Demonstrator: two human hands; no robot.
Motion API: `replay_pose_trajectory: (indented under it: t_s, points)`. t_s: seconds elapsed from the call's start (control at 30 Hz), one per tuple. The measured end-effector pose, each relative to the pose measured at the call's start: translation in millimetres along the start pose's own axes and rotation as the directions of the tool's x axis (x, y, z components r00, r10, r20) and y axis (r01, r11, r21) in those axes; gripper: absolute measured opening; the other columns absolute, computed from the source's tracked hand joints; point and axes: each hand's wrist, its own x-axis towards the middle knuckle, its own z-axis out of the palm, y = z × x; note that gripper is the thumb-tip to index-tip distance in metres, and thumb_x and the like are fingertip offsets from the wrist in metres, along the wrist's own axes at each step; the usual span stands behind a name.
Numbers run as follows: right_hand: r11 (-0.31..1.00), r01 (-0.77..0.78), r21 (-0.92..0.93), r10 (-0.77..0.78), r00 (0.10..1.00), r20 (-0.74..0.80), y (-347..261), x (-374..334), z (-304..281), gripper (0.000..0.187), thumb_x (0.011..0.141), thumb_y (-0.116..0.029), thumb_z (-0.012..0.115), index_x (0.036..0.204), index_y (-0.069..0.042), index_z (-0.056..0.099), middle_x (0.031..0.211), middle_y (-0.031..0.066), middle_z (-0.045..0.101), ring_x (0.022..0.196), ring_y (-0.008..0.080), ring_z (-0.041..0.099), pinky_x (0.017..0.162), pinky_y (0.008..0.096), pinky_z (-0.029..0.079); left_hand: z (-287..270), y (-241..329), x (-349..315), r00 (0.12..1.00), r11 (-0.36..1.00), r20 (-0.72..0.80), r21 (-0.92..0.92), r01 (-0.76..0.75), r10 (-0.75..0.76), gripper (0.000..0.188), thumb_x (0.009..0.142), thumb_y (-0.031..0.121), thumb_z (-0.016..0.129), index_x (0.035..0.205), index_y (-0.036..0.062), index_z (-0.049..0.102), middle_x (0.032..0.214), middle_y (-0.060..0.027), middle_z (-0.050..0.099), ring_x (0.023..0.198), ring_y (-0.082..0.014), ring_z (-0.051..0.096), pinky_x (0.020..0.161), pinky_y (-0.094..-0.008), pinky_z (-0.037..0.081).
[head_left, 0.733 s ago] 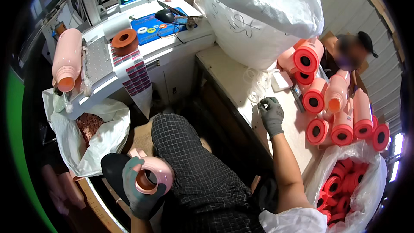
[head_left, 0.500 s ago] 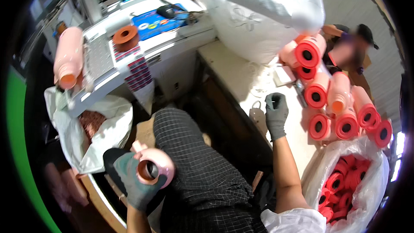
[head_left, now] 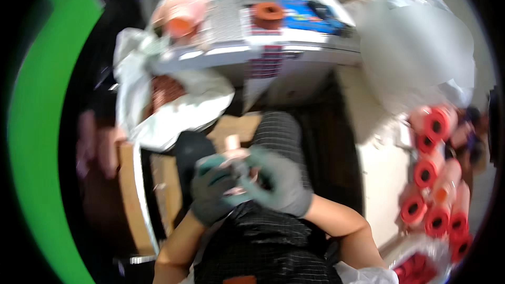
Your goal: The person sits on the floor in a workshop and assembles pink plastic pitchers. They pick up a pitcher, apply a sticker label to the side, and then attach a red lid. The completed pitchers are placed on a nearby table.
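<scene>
A glossy pink bottle (head_left: 236,153) sits low over my lap, mostly covered by my two gloved hands. My left hand (head_left: 213,186), in a grey and teal glove, is wrapped round its left side. From the right, my right hand (head_left: 284,181), in a grey glove, curls over the bottle's mouth with the fingers bent in. A small greyish shape shows between the hands, but blur hides what it is and whether the right fingers grip it.
Ahead stands a white machine with a brown tape roll (head_left: 268,14) and another pink bottle (head_left: 185,8). A white bag (head_left: 176,126) hangs front left. On the right table (head_left: 376,165) lie several pink bottles (head_left: 436,179) below a large white sack (head_left: 415,47). Another person is partly visible at far right.
My right hand has left the right table and come to the bottle beside my left hand. The view has swung left, and the bottle is now mostly covered.
</scene>
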Motion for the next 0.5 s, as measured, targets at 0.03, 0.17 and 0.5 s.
replay_pose_trajectory:
  t_s: [0.03, 0.17, 0.5]
  points:
    - [0.996, -0.006, 0.088, 0.003, 0.999, 0.043, -1, -2, 0, 0.036, 0.094, -0.009, 0.071, 0.127, -0.003, 0.061, 0.113, 0.0113, 0.069, 0.086, 0.0216, 0.07, 0.075, 0.0324, 0.056, 0, -3, -4, 0.997, 0.985, 0.031, -0.154, 0.074, -0.07, 0.026, 0.076, 0.023, 0.085, 0.097, 0.0146, 0.073, 0.115, -0.0055, 0.07, 0.107, -0.0285, 0.066, 0.088, -0.0436, 0.053]
    - [0.961, 0.259, -0.098, -0.245, 0.96, 0.135, 19, 16, 24, 0.034, 0.091, -0.023, 0.069, 0.12, -0.005, 0.065, 0.116, 0.016, 0.065, 0.097, 0.0284, 0.067, 0.087, 0.0404, 0.054, 10, -11, 15, 0.903, 0.918, 0.291, -0.147, 0.368, -0.316, 0.022, 0.102, 0.03, 0.061, 0.103, 0.0087, 0.066, 0.102, -0.013, 0.062, 0.099, -0.0252, 0.059, 0.092, -0.0417, 0.05]
    - [0.946, 0.318, -0.066, -0.309, 0.944, 0.111, 34, 4, 16, 0.03, 0.089, -0.028, 0.074, 0.112, -0.01, 0.067, 0.12, 0.0101, 0.064, 0.112, 0.0269, 0.063, 0.096, 0.0378, 0.053, -4, -2, -1, 0.999, 0.992, -0.019, -0.123, -0.042, 0.04, 0.024, 0.086, 0.025, 0.074, 0.099, 0.0061, 0.069, 0.101, -0.0141, 0.065, 0.103, -0.0395, 0.061, 0.094, -0.0541, 0.047]
